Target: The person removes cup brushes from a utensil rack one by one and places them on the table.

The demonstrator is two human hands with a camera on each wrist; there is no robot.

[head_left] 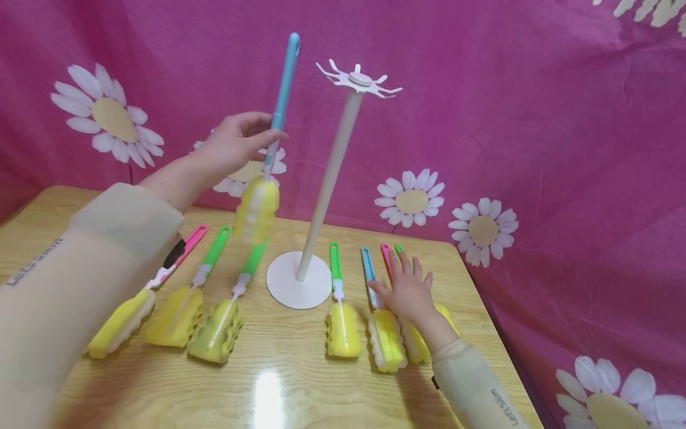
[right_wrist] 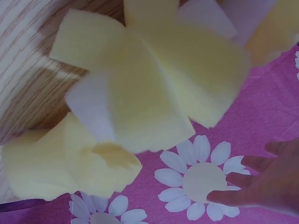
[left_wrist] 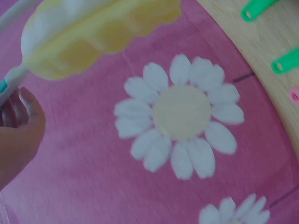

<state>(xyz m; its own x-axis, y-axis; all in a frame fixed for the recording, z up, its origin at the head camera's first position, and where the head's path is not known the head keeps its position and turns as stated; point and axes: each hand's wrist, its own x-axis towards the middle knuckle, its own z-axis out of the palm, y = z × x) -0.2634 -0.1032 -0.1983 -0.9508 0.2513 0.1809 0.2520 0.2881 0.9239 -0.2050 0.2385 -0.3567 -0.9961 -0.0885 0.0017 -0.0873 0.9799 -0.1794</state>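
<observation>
My left hand (head_left: 236,143) pinches the blue handle of a sponge brush (head_left: 258,208) and holds it upright in the air, yellow-and-white sponge down. Just right of it stands a white rack (head_left: 328,185) with a round base and a ring of bare hooks on top. In the left wrist view the sponge (left_wrist: 103,37) hangs beyond the fingers. My right hand (head_left: 409,292), fingers spread, is over the brushes at the right. Nearest to it are a blue-handled brush (head_left: 387,339) and a pink-handled brush (head_left: 386,256), partly hidden by the hand.
On the wooden table (head_left: 278,381), left of the rack, lie two green-handled brushes (head_left: 217,330) and a pink-handled brush (head_left: 122,322). Another green-handled brush (head_left: 343,328) lies right of the base. A pink daisy-print cloth (head_left: 536,119) hangs behind the table.
</observation>
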